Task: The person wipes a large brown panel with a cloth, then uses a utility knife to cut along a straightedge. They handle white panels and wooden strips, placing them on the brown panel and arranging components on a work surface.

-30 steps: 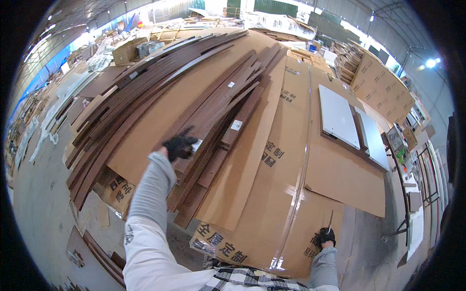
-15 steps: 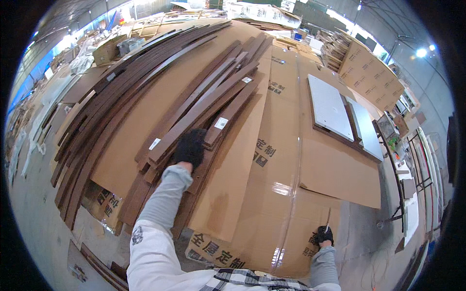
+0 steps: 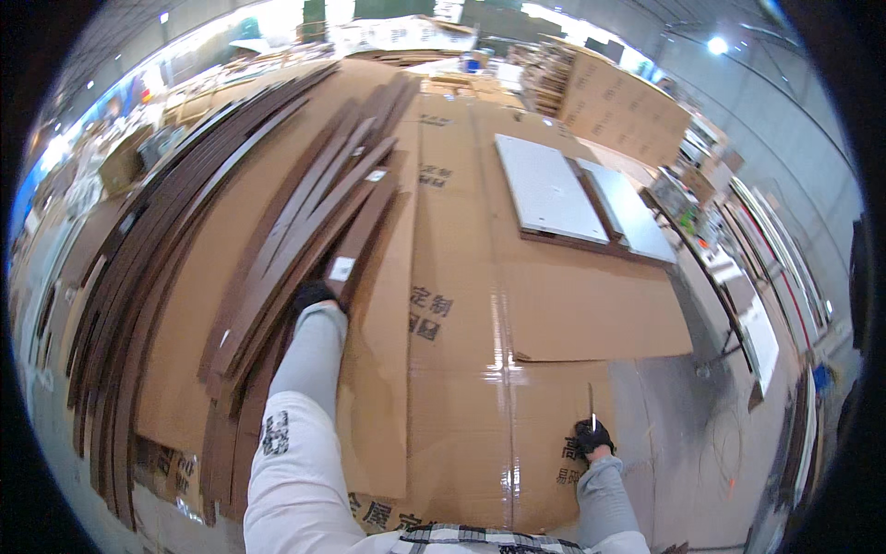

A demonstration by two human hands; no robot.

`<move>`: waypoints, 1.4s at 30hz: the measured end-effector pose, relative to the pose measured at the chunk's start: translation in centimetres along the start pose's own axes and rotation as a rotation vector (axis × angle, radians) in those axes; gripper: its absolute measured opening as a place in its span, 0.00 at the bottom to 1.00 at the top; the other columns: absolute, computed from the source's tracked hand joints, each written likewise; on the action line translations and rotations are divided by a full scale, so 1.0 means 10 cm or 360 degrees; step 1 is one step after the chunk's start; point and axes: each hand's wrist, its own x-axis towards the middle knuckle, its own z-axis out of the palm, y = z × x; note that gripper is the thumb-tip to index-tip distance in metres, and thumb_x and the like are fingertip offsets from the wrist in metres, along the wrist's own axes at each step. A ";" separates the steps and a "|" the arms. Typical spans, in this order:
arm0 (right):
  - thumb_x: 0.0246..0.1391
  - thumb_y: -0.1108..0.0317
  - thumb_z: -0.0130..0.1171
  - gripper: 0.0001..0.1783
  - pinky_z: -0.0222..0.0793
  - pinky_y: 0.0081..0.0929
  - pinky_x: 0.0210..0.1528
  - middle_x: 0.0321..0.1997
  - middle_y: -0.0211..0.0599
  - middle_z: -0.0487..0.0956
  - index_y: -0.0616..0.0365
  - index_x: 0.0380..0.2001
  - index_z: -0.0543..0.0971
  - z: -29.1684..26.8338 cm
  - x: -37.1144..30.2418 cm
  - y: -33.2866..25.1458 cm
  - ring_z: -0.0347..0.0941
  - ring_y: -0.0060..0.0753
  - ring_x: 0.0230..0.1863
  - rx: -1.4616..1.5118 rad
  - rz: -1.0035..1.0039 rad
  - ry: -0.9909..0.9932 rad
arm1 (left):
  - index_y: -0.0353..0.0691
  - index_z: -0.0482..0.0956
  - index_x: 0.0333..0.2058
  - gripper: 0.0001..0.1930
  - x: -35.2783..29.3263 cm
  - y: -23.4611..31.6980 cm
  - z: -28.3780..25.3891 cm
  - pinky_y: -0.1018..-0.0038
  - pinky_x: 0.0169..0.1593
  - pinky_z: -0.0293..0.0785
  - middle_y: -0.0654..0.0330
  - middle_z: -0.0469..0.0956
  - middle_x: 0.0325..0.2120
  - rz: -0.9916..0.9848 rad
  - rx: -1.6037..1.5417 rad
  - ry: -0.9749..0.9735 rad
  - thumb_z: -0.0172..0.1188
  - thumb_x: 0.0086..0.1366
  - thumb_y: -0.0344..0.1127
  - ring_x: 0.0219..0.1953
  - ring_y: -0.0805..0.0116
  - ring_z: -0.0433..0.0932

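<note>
My left hand [image 3: 316, 295], in a black glove, is closed at the edge of the dark brown strips, next to the end of a short strip [image 3: 365, 231] with a white label. Its fingertips are hidden among the pieces. Beside it, a longer brown strip [image 3: 277, 309] lies at a slant over others in the loose pile. Low on the right, my right hand [image 3: 595, 438], also black-gloved, is closed around a slim pen-like tool [image 3: 592, 411] pointing away from me. That hand is over the near edge of the cardboard [image 3: 461, 388].
Another row of long brown strips [image 3: 166, 240] runs along the left. Two pale grey panels [image 3: 549, 189] rest on brown pieces at the right. Behind them stands a large cardboard sheet [image 3: 618, 106]. A dark metal frame [image 3: 706, 282] is beyond the right edge.
The whole view has swung to the right, so things appear farther left. The loose brown strips by my left hand have slid somewhat nearer. My right hand still holds the slim tool.
</note>
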 end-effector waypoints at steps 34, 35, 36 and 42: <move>0.51 0.59 0.58 0.12 0.64 0.22 0.19 0.20 0.27 0.73 0.56 0.34 0.75 -0.10 -0.04 0.01 0.68 0.23 0.18 0.0659 -0.0053 -0.0040 | 0.34 0.58 0.55 0.44 -3.27 -0.48 0.48 0.63 0.56 0.60 0.46 0.64 0.52 0.0006 -0.0868 -0.0094 0.63 0.45 0.57 0.54 0.53 0.64; 0.51 0.60 0.57 0.12 0.63 0.22 0.17 0.19 0.27 0.72 0.55 0.35 0.74 -0.09 0.00 0.03 0.67 0.23 0.16 0.0562 0.0251 -0.0077 | 0.36 0.59 0.55 0.44 -3.21 -0.48 0.44 0.62 0.58 0.57 0.44 0.61 0.53 -0.0046 -0.0781 -0.0256 0.60 0.45 0.60 0.56 0.51 0.60; 0.51 0.60 0.57 0.12 0.62 0.21 0.16 0.19 0.27 0.72 0.55 0.35 0.75 -0.09 -0.01 0.07 0.67 0.23 0.16 0.0674 0.0228 -0.0098 | 0.38 0.58 0.56 0.44 -3.19 -0.44 0.49 0.58 0.60 0.52 0.44 0.61 0.53 -0.0005 -0.0564 -0.0208 0.59 0.45 0.60 0.59 0.50 0.56; 0.51 0.63 0.57 0.10 0.63 0.21 0.16 0.19 0.28 0.72 0.54 0.35 0.75 -0.15 -0.03 -0.10 0.66 0.23 0.16 0.0845 0.0198 -0.0216 | 0.46 0.48 0.61 0.50 -2.87 -0.57 0.65 0.52 0.61 0.47 0.43 0.49 0.59 -0.0056 -0.0329 0.0087 0.60 0.44 0.61 0.62 0.44 0.47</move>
